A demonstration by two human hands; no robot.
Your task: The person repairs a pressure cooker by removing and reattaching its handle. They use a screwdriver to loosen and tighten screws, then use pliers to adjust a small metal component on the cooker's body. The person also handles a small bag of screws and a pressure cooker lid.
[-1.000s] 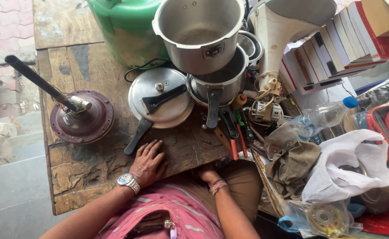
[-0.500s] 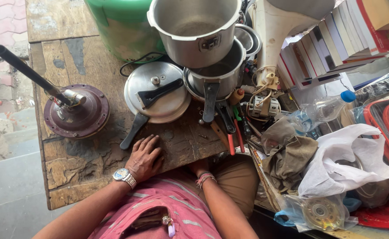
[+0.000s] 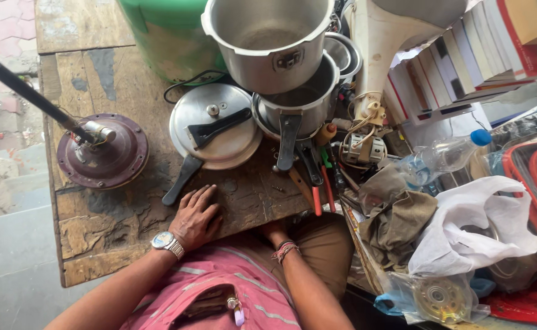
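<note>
My left hand point(image 3: 196, 215), with a silver watch on the wrist, lies flat on the worn wooden table point(image 3: 97, 232), palm down and holding nothing. Just beyond its fingers are a pressure cooker lid point(image 3: 214, 125) and the black handle point(image 3: 181, 179) that sticks out from under it. My right hand point(image 3: 274, 233) reaches to the table's near edge; only its back shows, and the fingers are hidden under the edge. Thread bands circle that wrist. Screwdrivers and pliers point(image 3: 317, 177) lie beside it.
Two stacked pressure cooker pots point(image 3: 280, 55) stand at the back, next to a green bucket point(image 3: 170, 36). A maroon round motor part with a long black rod point(image 3: 103, 153) sits left. To the right: books point(image 3: 464, 55), a plastic bottle point(image 3: 439, 156), rags and white bags point(image 3: 470, 232).
The view has shifted slightly. My left hand stays flat on the table and my right hand stays at the table's edge.
</note>
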